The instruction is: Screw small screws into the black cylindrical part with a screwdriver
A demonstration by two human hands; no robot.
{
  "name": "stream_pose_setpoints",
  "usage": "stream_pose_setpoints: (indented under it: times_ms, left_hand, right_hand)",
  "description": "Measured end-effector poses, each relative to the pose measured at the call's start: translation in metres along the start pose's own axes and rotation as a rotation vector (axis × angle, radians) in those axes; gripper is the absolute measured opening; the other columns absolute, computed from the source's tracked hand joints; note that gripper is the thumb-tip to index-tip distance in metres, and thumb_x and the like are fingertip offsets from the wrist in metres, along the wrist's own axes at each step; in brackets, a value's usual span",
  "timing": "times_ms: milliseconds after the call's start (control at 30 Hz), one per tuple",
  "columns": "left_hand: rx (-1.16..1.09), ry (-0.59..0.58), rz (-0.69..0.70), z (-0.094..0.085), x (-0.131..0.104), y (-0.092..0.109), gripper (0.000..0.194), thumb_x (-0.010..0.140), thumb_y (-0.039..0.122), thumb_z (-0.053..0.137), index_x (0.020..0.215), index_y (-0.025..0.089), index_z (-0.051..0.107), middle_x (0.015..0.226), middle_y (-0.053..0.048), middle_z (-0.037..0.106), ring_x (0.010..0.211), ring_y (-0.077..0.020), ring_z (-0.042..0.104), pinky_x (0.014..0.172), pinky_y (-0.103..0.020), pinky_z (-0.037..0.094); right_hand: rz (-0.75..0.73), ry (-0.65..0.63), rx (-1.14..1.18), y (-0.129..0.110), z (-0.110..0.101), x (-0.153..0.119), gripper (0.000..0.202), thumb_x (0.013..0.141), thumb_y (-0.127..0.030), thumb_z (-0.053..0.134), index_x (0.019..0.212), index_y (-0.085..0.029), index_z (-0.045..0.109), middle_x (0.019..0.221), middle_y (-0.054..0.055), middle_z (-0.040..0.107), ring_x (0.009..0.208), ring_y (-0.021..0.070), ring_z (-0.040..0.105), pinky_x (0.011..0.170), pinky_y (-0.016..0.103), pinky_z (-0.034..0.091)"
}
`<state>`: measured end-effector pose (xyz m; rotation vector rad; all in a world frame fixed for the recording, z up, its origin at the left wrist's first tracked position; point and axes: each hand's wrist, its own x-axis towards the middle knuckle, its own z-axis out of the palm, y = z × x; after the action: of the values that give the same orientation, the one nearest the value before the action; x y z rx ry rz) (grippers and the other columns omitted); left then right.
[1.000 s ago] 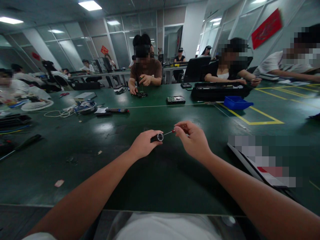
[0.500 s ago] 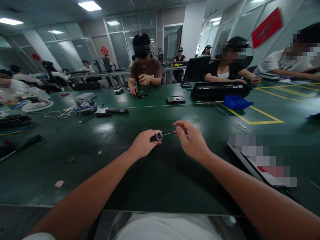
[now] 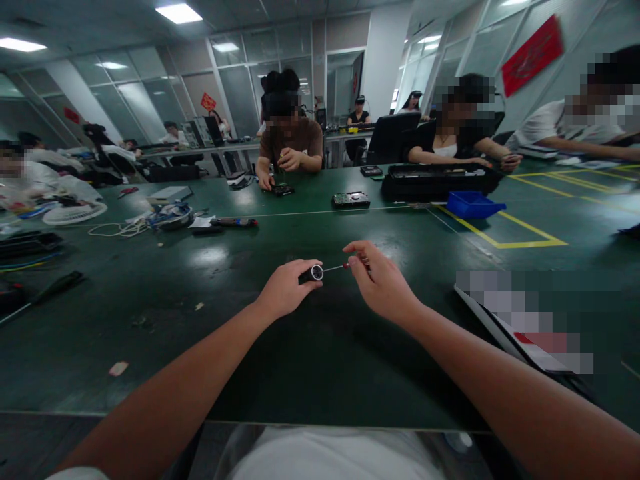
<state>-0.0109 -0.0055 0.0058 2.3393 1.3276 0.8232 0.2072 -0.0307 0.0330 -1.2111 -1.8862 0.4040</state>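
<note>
My left hand (image 3: pixel 287 287) is closed around a small dark cylindrical part (image 3: pixel 317 273) with a pale ring at its end, held above the green table (image 3: pixel 320 360). Between thumb and fingers, my right hand (image 3: pixel 375 275) grips a screwdriver (image 3: pixel 334 268) with a thin metal shaft and a red collar. The shaft points left and its tip meets the right side of the cylindrical part. Most of the handle is hidden by my right fingers.
Papers in a folder (image 3: pixel 515 333) lie at the right. Beyond my hands are a green circuit-board drive (image 3: pixel 351 199), a blue bin (image 3: pixel 474 205) and a long black casing (image 3: pixel 440 181). Tools and cables (image 3: pixel 170 215) lie at the left. Several people sit around.
The fingers of my right hand have shifted slightly around the screwdriver handle. My left hand and the cylindrical part have barely moved.
</note>
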Motion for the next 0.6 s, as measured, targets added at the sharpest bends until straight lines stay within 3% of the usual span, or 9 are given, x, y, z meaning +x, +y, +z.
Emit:
stream_pose_setpoints:
  times_ms: [200,367,500,600]
  left_hand:
    - [0.001,-0.012,0.007,0.000,0.000,0.002,0.038,0.085,0.024,0.073,0.122,0.022,0.066,0.116,-0.004,0.070,0.106,-0.0221,0.064,0.098,-0.037,0.047]
    - [0.007,-0.007,-0.006,-0.002,0.000,0.002,0.037,0.085,0.024,0.072,0.121,0.025,0.067,0.113,-0.003,0.070,0.103,-0.0224,0.064,0.094,-0.038,0.048]
    - [0.003,0.031,-0.007,-0.003,0.001,-0.001,0.038,0.085,0.025,0.073,0.122,0.026,0.066,0.115,-0.003,0.070,0.105,-0.0218,0.064,0.093,-0.037,0.048]
    - [-0.009,0.022,0.055,-0.003,0.001,-0.001,0.038,0.085,0.024,0.073,0.122,0.025,0.066,0.119,-0.002,0.069,0.110,-0.0212,0.062,0.098,-0.038,0.046]
  right_hand:
    - [0.061,-0.025,0.025,0.001,-0.003,0.002,0.032,0.101,-0.040,0.035,0.103,-0.022,0.062,0.077,0.004,0.066,0.068,0.0206,0.062,0.064,0.034,0.041]
    - [0.078,-0.014,0.097,0.003,0.001,-0.001,0.025,0.098,-0.034,0.041,0.118,-0.023,0.053,0.084,0.004,0.068,0.070,0.0197,0.061,0.067,0.035,0.044]
    - [0.150,0.051,0.348,0.008,0.008,0.002,0.021,0.093,-0.038,0.053,0.106,-0.022,0.055,0.083,0.003,0.066,0.076,0.0193,0.063,0.073,0.035,0.049]
    - [0.310,0.099,0.669,0.015,0.012,0.008,0.023,0.089,-0.044,0.057,0.090,-0.021,0.060,0.082,0.003,0.065,0.074,0.0177,0.062,0.076,0.036,0.052]
